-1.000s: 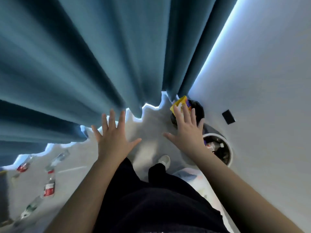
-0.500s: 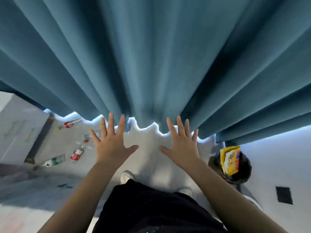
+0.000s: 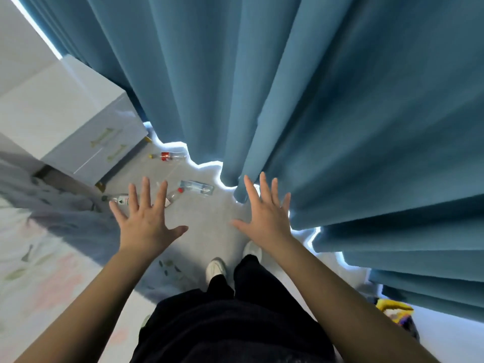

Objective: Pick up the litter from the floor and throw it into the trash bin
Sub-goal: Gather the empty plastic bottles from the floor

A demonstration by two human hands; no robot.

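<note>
The litter is four plastic bottles lying on their sides on the grey floor (image 3: 207, 226) ahead of the person. A red-labelled bottle (image 3: 169, 155) lies farthest off, close to the curtain hem. A clear bottle (image 3: 195, 187) lies nearer, and just beside it is a red-capped bottle (image 3: 175, 195). A green-capped bottle (image 3: 116, 199) is out by the cabinet's foot. The last two are partly hidden behind the spread fingers of the left hand (image 3: 146, 222).

Both hands hang in the air, palms down, fingers straight and splayed, grasping nothing. The right hand (image 3: 264, 218) has its fingertips in front of the curtain's lower edge.

The trash bin (image 3: 411, 332) is low at the right, behind the right forearm. It is dark and blurred, with a yellow packet (image 3: 392, 307) at its top, tucked under the curtain folds.

The open floor is a narrow lane. The teal curtain (image 3: 327, 106) closes its right side with a wavy hem, the white cabinet (image 3: 78, 119) stands at the far left, and a pale bedspread (image 3: 42, 258) edges the near left. The person's white shoes (image 3: 216, 267) stand in the middle of the lane, well apart from the bottles
</note>
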